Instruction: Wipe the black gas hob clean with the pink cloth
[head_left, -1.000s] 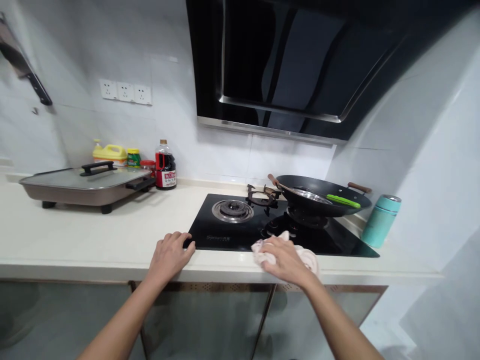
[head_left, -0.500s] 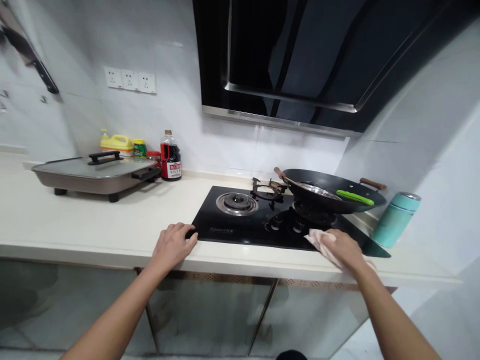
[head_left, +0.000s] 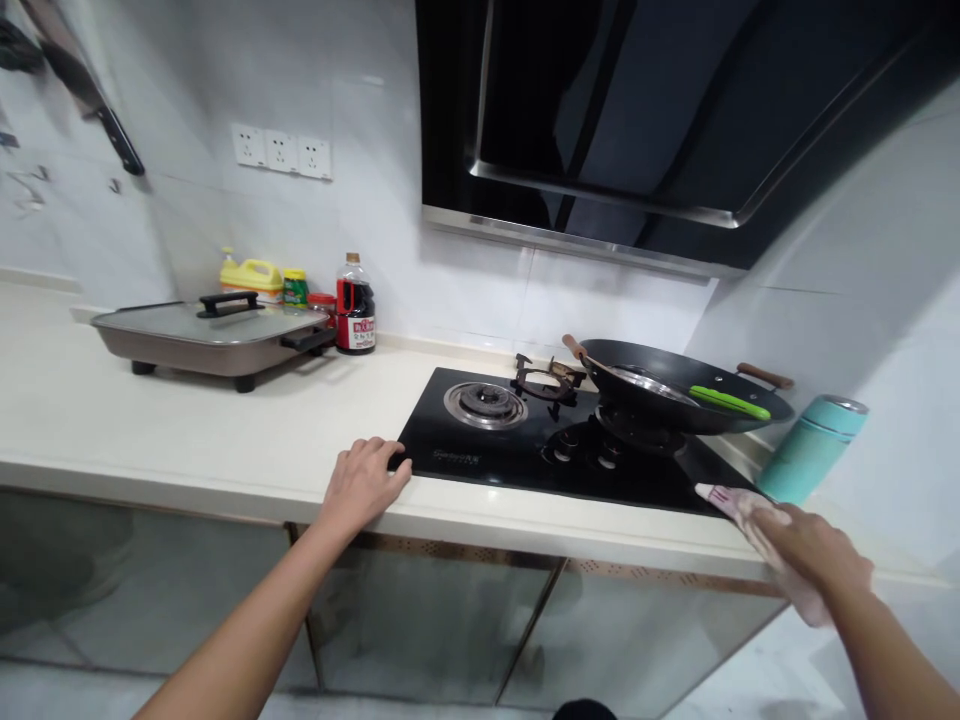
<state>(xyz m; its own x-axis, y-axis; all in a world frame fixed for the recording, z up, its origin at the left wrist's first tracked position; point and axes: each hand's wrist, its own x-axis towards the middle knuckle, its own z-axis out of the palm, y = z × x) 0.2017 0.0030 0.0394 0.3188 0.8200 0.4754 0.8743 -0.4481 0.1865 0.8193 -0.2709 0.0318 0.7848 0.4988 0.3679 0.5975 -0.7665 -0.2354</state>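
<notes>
Right hand [head_left: 814,548] grips a bunched cloth [head_left: 739,505] at the front right corner of the stove [head_left: 517,468], its tail hanging past the front edge of the counter [head_left: 247,450]; left hand [head_left: 365,482] rests at the front left corner, holding nothing visible, thumb and forefinger slightly parted. Wiping appears partway: left burner [head_left: 487,402] uncovered, a grate [head_left: 534,393] set behind; the wok [head_left: 660,360] still occupies the right side. Room is tight at right, where a flask [head_left: 814,450] stands just beside the corner; ample at left.
</notes>
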